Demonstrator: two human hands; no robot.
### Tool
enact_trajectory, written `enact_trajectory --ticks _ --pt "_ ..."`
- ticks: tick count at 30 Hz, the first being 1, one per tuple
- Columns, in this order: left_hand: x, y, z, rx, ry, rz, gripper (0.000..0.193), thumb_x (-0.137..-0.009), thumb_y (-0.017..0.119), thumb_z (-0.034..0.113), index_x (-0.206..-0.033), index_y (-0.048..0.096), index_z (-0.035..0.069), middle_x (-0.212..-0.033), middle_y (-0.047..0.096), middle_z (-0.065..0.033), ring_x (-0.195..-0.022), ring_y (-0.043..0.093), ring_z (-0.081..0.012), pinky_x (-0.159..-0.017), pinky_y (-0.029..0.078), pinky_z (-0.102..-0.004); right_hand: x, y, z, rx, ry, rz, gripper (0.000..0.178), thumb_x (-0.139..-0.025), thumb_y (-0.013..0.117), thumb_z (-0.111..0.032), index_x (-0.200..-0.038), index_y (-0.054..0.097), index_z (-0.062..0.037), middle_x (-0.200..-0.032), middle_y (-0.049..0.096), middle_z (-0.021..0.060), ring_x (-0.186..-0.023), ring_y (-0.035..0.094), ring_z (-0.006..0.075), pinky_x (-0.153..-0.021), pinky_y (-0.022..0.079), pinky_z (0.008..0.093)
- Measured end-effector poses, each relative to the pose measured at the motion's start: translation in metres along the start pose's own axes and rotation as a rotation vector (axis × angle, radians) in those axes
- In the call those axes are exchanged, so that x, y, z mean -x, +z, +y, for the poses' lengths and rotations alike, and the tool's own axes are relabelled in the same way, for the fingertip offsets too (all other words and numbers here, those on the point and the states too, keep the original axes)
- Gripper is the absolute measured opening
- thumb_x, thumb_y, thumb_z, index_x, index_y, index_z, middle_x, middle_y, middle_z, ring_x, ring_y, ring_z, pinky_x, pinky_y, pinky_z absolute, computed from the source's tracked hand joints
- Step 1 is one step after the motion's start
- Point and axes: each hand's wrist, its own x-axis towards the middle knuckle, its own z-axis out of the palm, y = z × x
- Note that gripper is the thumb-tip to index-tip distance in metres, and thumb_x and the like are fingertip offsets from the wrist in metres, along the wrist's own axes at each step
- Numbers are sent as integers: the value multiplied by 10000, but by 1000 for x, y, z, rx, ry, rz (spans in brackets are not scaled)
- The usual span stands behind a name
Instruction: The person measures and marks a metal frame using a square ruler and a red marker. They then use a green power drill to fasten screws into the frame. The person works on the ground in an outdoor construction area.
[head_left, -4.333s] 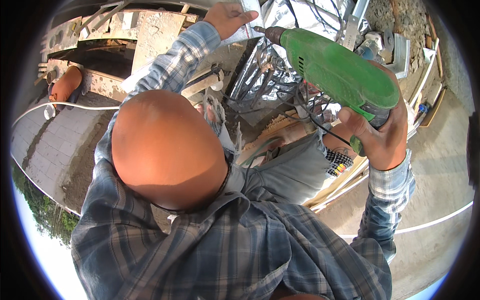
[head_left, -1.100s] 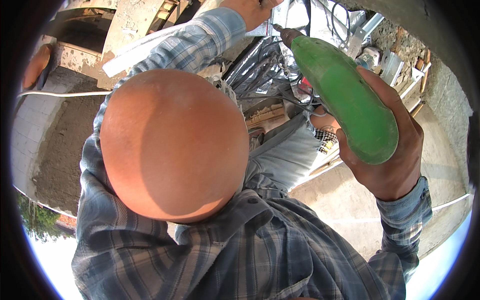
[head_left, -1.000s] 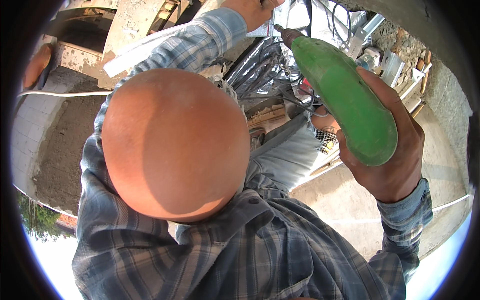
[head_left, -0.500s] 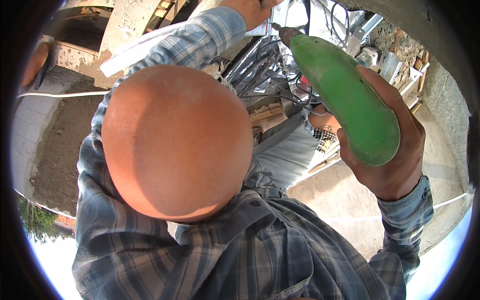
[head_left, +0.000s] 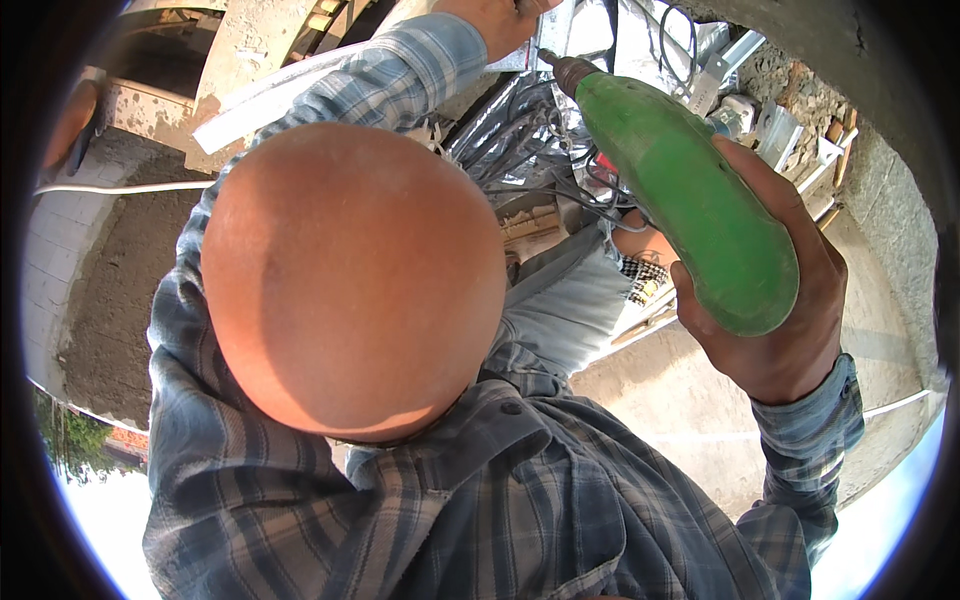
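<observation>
My right hand (head_left: 775,320) grips the rear of a green power drill (head_left: 680,200). The drill points up and to the left, and its chuck tip (head_left: 560,70) reaches a grey metal piece at the top edge. My left hand (head_left: 495,18) is raised there too, right beside the drill tip, mostly cut off by the frame. Whether it holds anything is hidden. A smooth orange dome (head_left: 350,280), my head covering, fills the middle. Both arms wear a blue plaid shirt (head_left: 400,520).
Silver foil-wrapped ducts (head_left: 505,130) and dark loose wires (head_left: 590,195) hang under the drill. Metal brackets (head_left: 725,70) sit on rough concrete at the upper right. A leg in light jeans (head_left: 565,300) and a grey floor (head_left: 700,400) lie below. A white cable (head_left: 110,187) crosses the left.
Since 4.3 s ago the drill has swung from side-on to pointing up at the top edge, closer to the camera. Over the last second nothing has visibly moved.
</observation>
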Motion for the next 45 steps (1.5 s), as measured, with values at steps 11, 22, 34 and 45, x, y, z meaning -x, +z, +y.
enact_trajectory --ticks 11,22,34,45 --pt "3 -6 4 10 -16 -9 345 -911 462 325 -938 661 44 -926 647 -216 -927 597 -393 -851 443 -457 -2 -2 2 -19 13 -8 656 -708 683 9 -1319 444 -1 -1147 625 178 -1026 646 277 -841 551 360" --pt "3 -4 5 11 -35 -11 347 -907 467 339 -908 658 50 -918 647 -213 -926 598 -395 -845 442 -466 -1 0 2 14 -5 -5 674 -690 694 -16 -1315 445 2 -1139 627 183 -1013 652 280 -835 553 360" --pt "1 -5 6 -15 -23 -44 373 -923 440 345 -936 658 43 -961 643 -220 -950 592 -399 -868 436 -463 -2 -2 -1 15 8 3 677 -668 698 6 -1301 458 6 -1112 640 178 -983 663 268 -824 545 341" --pt "0 -1 2 -33 -30 -20 359 -921 449 338 -940 657 46 -952 646 -219 -939 597 -399 -863 439 -464 -1 -3 3 3 -25 -3 692 -664 713 31 -1305 457 -5 -1115 639 172 -989 660 269 -833 539 340"
